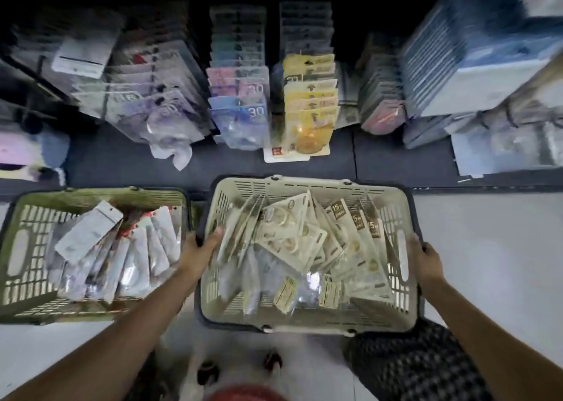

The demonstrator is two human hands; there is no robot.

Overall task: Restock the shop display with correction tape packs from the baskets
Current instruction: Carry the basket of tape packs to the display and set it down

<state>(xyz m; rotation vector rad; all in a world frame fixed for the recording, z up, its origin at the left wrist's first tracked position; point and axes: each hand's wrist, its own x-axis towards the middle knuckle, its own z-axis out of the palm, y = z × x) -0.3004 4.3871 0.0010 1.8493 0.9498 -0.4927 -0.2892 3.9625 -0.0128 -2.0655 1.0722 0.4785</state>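
Note:
A cream basket [307, 184] sits on the floor in front of me, filled with several cream and yellow correction tape packs [292, 242]. My left hand [201, 248] grips its left rim, thumb inside the wall. My right hand [422, 254] grips the right rim. A green basket [100, 195] to the left holds several white and clear packs [122, 254]. Above, the display carries rows of hanging packs: purple [164, 111], blue and pink [240, 108], and yellow [313, 108].
The display's dark base shelf [122, 160] runs just beyond both baskets. Stacks of blue-white packs [475, 65] crowd the right side. A loose white pack [175, 153] lies on the shelf. Pale floor [487, 242] lies to the right; my checked trouser leg [411, 367] is below.

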